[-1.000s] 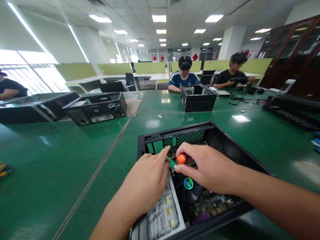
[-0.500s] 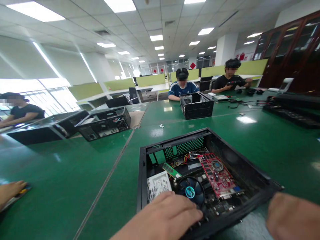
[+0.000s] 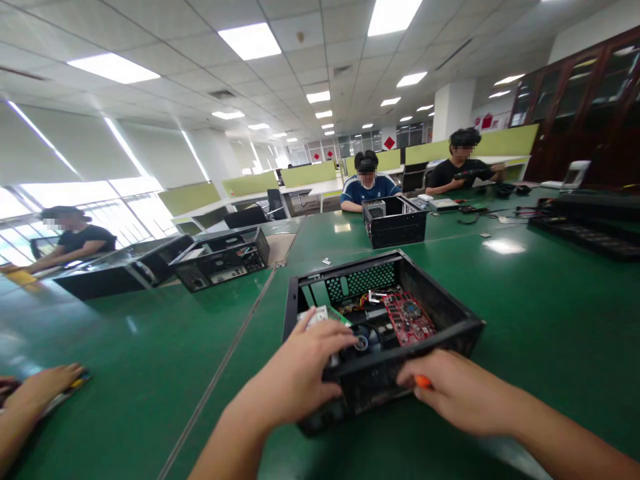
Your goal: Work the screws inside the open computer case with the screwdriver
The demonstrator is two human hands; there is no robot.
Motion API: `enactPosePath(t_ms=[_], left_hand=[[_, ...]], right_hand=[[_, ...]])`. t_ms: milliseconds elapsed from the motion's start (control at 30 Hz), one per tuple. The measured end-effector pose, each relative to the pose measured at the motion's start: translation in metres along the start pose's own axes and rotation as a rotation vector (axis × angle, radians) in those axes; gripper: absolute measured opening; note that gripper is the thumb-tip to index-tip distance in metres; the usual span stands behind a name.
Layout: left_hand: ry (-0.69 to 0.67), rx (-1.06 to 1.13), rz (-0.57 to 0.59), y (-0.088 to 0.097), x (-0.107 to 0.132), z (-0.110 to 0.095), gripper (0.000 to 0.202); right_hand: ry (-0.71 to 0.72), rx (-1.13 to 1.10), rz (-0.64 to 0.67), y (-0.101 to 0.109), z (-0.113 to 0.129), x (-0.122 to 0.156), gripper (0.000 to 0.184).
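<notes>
An open black computer case (image 3: 450, 320) lies on the green table (image 3: 150, 353) in front of me. Inside it I see a red graphics card (image 3: 407, 318), a round cooler fan (image 3: 365, 341) and a green memory stick (image 3: 340, 317). My left hand (image 3: 295, 380) grips the case's near wall, fingers curled over the rim beside the fan. My right hand (image 3: 455, 390) presses against the outside of that wall and is closed on an orange-handled tool (image 3: 423, 382), most of which is hidden.
Another open black case (image 3: 395, 220) stands farther back, two more cases (image 3: 220, 257) at the left. Two people sit at the far side, one at the far left. Someone else's hand (image 3: 43, 390) rests on the table's left edge. Black equipment (image 3: 585, 230) lies at the right.
Both hands left the inside of the case and came to its near wall. The left one now grips the rim. The case sits farther from me and the view has risen.
</notes>
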State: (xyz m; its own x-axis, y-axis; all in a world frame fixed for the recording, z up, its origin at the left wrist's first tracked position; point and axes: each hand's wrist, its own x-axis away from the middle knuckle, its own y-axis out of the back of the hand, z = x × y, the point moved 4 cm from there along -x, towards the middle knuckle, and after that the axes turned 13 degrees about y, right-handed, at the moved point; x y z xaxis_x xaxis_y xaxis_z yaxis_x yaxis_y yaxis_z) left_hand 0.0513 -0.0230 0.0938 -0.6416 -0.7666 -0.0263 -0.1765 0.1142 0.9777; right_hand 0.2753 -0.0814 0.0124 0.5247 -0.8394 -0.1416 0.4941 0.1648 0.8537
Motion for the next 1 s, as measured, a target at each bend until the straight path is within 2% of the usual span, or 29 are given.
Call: enactPosePath(t_ms=[33, 100, 133, 167, 200, 267, 333, 367, 433, 533, 667, 1000], left_hand=[[0.041, -0.024, -0.107, 0.0, -0.013, 0.013, 0.063], [0.195, 0.022, -0.411, -0.006, -0.034, 0.035, 0.061], [0.283, 0.093, -0.572, -0.015, -0.039, 0.042, 0.055], [0.336, 0.121, -0.651, -0.03, -0.042, 0.045, 0.049], [0.358, 0.137, -0.674, -0.05, -0.043, 0.045, 0.043], [0.359, 0.183, -0.634, -0.093, -0.042, 0.038, 0.031], [0.306, 0.25, -0.511, -0.133, -0.039, 0.03, 0.027], [0.264, 0.289, -0.437, -0.148, -0.039, 0.027, 0.025], [0.203, 0.366, -0.321, -0.167, -0.041, 0.025, 0.021], [0.187, 0.476, -0.212, -0.175, -0.05, 0.031, 0.021], [0.218, 0.577, -0.137, -0.176, -0.06, 0.04, 0.02], [0.275, 0.644, -0.09, -0.18, -0.061, 0.039, 0.018]], right_hand=[[-0.012, 0.029, -0.017, -0.001, -0.008, -0.016, 0.017], [-0.077, 0.115, -0.086, -0.004, -0.023, -0.047, 0.029], [-0.114, 0.162, -0.125, -0.006, -0.029, -0.059, 0.032], [-0.147, 0.2, -0.154, -0.011, -0.033, -0.069, 0.034], [-0.176, 0.23, -0.171, -0.017, -0.035, -0.075, 0.034], [-0.218, 0.263, -0.162, -0.036, -0.036, -0.078, 0.033], [-0.231, 0.274, -0.114, -0.059, -0.036, -0.075, 0.033], [-0.232, 0.278, -0.086, -0.07, -0.036, -0.073, 0.034], [-0.228, 0.285, -0.039, -0.085, -0.039, -0.07, 0.035], [-0.22, 0.29, 0.007, -0.09, -0.046, -0.072, 0.036], [-0.203, 0.275, 0.037, -0.085, -0.054, -0.077, 0.036], [-0.178, 0.223, 0.071, -0.083, -0.059, -0.079, 0.036]])
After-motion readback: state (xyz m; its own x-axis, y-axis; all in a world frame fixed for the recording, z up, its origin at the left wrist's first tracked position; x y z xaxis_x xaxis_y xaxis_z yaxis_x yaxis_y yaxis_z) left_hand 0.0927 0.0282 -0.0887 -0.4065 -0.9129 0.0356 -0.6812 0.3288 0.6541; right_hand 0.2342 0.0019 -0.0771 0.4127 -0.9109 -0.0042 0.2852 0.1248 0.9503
